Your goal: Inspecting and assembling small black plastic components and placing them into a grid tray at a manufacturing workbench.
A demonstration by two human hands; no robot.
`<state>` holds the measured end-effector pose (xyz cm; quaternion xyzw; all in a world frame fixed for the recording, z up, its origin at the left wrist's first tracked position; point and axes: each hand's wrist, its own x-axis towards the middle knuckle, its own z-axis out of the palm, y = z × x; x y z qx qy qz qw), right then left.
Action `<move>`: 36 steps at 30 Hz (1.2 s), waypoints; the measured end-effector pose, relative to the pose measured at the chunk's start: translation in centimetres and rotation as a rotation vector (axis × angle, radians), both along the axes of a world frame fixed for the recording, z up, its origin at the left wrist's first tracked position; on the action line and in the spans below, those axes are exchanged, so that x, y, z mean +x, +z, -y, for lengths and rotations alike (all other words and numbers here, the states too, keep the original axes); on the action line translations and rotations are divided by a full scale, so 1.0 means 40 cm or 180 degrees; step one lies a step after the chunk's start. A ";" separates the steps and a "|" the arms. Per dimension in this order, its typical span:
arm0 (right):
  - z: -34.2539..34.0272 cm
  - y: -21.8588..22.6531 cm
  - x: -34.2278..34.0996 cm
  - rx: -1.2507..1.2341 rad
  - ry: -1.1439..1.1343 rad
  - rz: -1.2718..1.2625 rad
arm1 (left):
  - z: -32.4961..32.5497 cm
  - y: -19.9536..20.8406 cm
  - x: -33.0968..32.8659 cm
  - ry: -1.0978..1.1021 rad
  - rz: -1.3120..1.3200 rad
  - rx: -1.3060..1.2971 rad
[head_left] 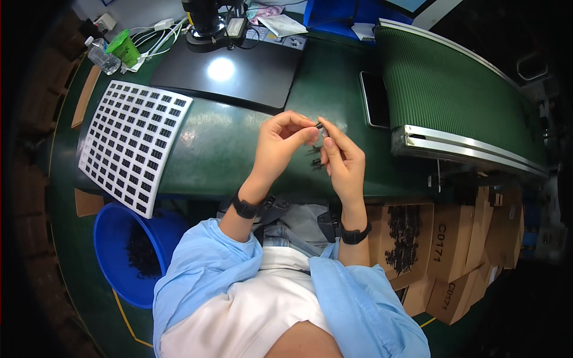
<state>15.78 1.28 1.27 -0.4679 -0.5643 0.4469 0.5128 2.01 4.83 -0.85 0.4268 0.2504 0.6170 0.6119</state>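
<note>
Part (319, 126): small, black, pinched between thumb and forefinger of both left hand (282, 143) and right hand (346, 161), above the smooth green table (227, 134); skin covers most of it, exact shape unclear. More dark bits (317, 162) just beside the right hand, held or lying beyond, cannot tell. Tray (142, 207) white, gridded with black oblongs (161, 143); bin (170, 230) round, blue, its dark tangled contents (143, 256) partly hidden by the rim; belt (453, 95) green, finely ribbed, metal-edged

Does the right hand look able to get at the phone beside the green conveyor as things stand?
Likely yes: the phone lies uncovered on the table, ahead and to the right, with nothing visible between. The right hand is occupied with small dark parts, so it may need freeing first.
</note>
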 end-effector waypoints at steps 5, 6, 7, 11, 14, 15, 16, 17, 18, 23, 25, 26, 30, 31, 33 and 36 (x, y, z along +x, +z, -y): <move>0.009 -0.026 0.048 -0.0282 -0.0294 0.0308 | -0.058 0.011 -0.118 0.0372 -0.2039 0.0053; 0.011 -0.043 0.067 -0.0248 -0.0284 0.0282 | -0.088 0.013 -0.152 0.0537 -0.2444 0.0166; 0.009 -0.065 0.076 -0.0365 -0.0374 0.0322 | -0.123 -0.002 -0.198 0.0963 -0.2871 0.0347; 0.011 -0.129 0.089 -0.0682 -0.0567 0.0422 | -0.303 -0.052 -0.377 0.2064 -0.4238 0.0829; 0.007 -0.159 0.087 -0.0848 -0.0642 0.0400 | -0.402 -0.093 -0.451 0.2176 -0.3919 0.1387; 0.007 -0.165 0.091 -0.0849 -0.0668 0.0358 | -0.417 -0.101 -0.465 0.1900 -0.3976 0.1497; 0.005 -0.169 0.099 -0.0840 -0.0718 0.0318 | -0.441 -0.104 -0.469 0.1612 -0.4015 0.1626; 0.006 -0.170 0.104 -0.0860 -0.0672 0.0239 | -0.455 -0.115 -0.468 0.1596 -0.4014 0.1832; 0.004 -0.174 0.105 -0.0911 -0.0635 0.0084 | -0.465 -0.125 -0.470 0.1549 -0.4037 0.1883; 0.009 -0.183 0.107 -0.0925 -0.0574 0.0121 | -0.454 -0.152 -0.460 0.1704 -0.4066 0.1213; 0.018 -0.172 0.105 -0.0918 -0.0611 0.0146 | -0.451 -0.149 -0.457 0.1729 -0.3960 0.1165; 0.016 -0.168 0.104 -0.0957 -0.0637 0.0176 | -0.463 -0.162 -0.463 0.1713 -0.3964 0.1035; 0.016 -0.165 0.104 -0.0960 -0.0685 0.0169 | -0.472 -0.167 -0.463 0.1701 -0.4017 0.0829; 0.016 -0.164 0.103 -0.0961 -0.0676 0.0170 | -0.477 -0.172 -0.468 0.1708 -0.4019 0.0822; 0.015 -0.162 0.103 -0.0966 -0.0680 0.0176 | -0.486 -0.180 -0.475 0.1780 -0.4271 0.1095; 0.010 -0.174 0.102 -0.0953 -0.0634 0.0099 | -0.483 -0.177 -0.486 0.1701 -0.4146 0.0989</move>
